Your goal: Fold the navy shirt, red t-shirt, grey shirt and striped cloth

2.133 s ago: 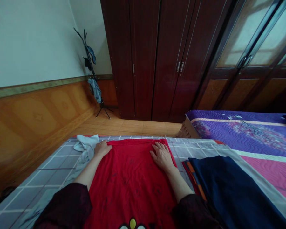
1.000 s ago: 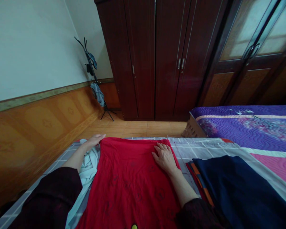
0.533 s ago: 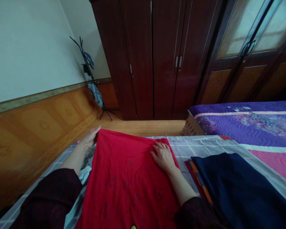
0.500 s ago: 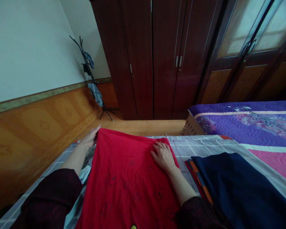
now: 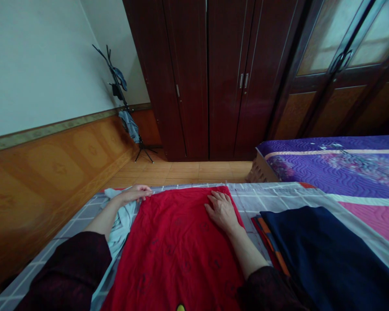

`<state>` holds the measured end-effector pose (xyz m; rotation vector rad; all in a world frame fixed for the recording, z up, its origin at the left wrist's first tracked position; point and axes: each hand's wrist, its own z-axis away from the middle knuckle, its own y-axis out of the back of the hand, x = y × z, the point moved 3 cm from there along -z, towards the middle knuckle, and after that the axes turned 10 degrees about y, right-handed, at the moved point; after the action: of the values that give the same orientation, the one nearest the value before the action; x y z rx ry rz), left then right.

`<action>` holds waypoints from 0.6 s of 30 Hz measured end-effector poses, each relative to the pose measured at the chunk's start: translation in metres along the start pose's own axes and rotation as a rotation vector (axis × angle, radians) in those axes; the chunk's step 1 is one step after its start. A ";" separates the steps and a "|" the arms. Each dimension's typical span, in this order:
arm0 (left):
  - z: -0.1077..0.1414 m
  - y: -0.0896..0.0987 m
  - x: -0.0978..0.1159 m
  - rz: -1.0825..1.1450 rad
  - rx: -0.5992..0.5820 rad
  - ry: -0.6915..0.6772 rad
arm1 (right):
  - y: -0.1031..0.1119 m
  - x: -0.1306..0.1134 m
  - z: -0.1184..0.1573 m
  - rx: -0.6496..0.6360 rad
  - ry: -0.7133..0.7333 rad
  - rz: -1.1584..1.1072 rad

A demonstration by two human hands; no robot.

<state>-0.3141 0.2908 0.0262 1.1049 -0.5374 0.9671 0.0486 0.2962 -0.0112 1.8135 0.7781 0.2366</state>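
A red garment (image 5: 181, 242) with faint dark prints lies spread in front of me, running past the bottom of the view. A small yellow patch (image 5: 180, 307) shows on it there. At its far left corner, my left hand (image 5: 135, 193) is closed, pinching the edge of the cloth. My right hand (image 5: 223, 211) rests flat near the far right corner, fingers spread and pressing on the fabric. Beneath my left forearm is a crumpled pale blue cloth (image 5: 125, 222), partly hidden by the arm and the red garment.
Right of the garment, folded dark blue clothing (image 5: 324, 250) lies over red and orange layers on the checked grey sheet (image 5: 256, 194). Beyond stand a dark wooden wardrobe (image 5: 225, 116) and a coat rack (image 5: 119, 88). A purple floral bedspread (image 5: 353, 166) is at the right.
My left hand has moved right and down with the garment's corner, and the far edge now lies lower and straighter. More pale blue cloth shows. My right hand stays in place.
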 end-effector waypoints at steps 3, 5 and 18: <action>-0.001 -0.003 -0.004 -0.107 0.044 -0.011 | 0.000 0.000 0.000 -0.005 0.005 -0.005; -0.004 0.000 -0.006 -0.164 0.141 -0.028 | 0.000 0.001 0.000 -0.009 0.008 -0.007; -0.020 -0.003 -0.021 -0.208 0.252 0.039 | -0.002 0.002 -0.002 -0.008 0.007 -0.007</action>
<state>-0.3241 0.3004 0.0005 1.3358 -0.2661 0.8876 0.0484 0.2993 -0.0128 1.8033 0.7867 0.2410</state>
